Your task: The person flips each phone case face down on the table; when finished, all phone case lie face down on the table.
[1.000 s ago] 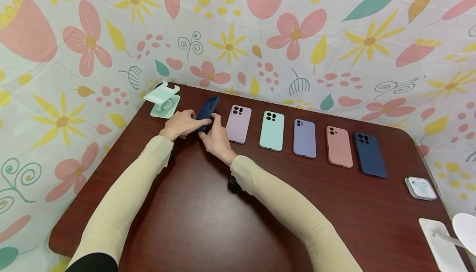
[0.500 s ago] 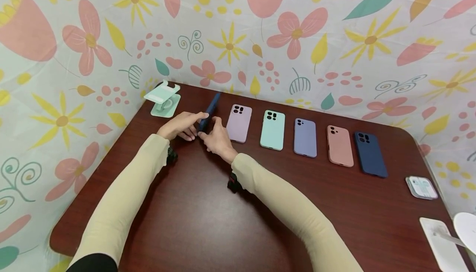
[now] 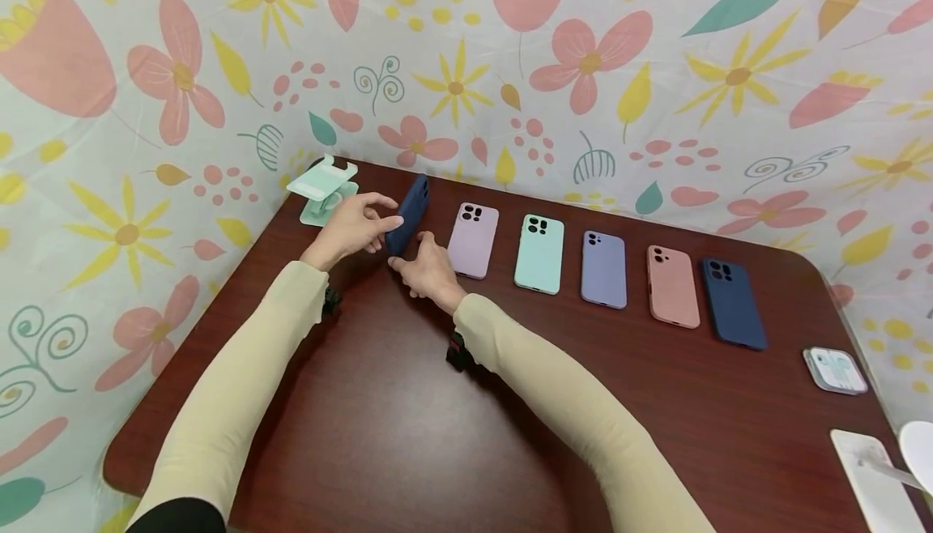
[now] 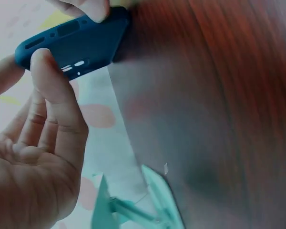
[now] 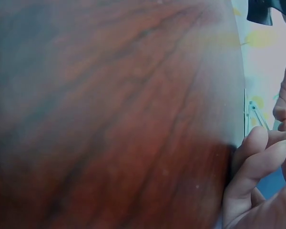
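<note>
A dark blue phone case (image 3: 411,213) stands on edge, tilted, near the table's back left. My left hand (image 3: 355,229) pinches it between thumb and fingers. In the left wrist view, slots along the end of the case (image 4: 81,43) and cutouts through its side show, with the left thumb (image 4: 50,71) pressed on it. My right hand (image 3: 430,271) is at its lower end, thumb and forefinger at the corner. Part of the right hand's fingers (image 5: 257,162) shows in the right wrist view, with a bit of blue behind them.
A mint folding stand (image 3: 324,189) is left of the hands. To the right lie a lilac case (image 3: 472,245), a mint case (image 3: 539,257), a periwinkle case (image 3: 604,274), a pink case (image 3: 672,290), another dark blue case (image 3: 734,306), boxed earphones (image 3: 835,370) and a white stand (image 3: 871,468).
The dark blue case has turned from edge-on so its broad face shows. My left hand has shifted its grip, while the right hand stays at the lower corner. The head view has shifted slightly.
</note>
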Available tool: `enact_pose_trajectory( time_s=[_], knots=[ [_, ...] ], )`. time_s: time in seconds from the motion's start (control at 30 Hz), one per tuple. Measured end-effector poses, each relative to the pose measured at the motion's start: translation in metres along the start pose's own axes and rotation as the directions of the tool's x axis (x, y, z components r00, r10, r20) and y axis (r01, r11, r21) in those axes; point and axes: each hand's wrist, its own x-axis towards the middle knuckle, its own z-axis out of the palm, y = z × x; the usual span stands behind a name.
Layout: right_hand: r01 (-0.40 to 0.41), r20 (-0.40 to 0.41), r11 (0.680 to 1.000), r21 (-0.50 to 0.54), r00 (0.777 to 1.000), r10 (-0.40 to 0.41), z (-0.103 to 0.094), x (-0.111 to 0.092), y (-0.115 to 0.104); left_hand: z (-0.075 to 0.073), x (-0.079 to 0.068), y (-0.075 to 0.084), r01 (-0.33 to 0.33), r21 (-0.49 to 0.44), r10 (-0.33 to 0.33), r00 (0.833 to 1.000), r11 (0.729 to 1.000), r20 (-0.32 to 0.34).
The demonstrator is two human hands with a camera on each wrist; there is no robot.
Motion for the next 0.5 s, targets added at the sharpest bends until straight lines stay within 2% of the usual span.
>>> enact_pose_trajectory(
  time_s=[0.13,0.33,0.5],
  knots=[
    [0.002,0.003,1.000,-0.028,1.000,-0.002,0.000,0.005,0.001,0.000,0.000,0.004,-0.052,0.106,0.057,0.997,0.993,-0.043],
    [0.002,-0.005,1.000,-0.017,1.000,-0.002,-0.003,-0.005,-0.004,0.000,-0.003,0.003,-0.036,0.189,0.053,0.995,0.981,-0.084],
    [0.005,-0.022,1.000,-0.004,1.000,-0.005,-0.002,-0.009,-0.004,0.002,-0.007,-0.002,-0.029,0.216,0.055,0.992,0.976,-0.114]
  ],
)
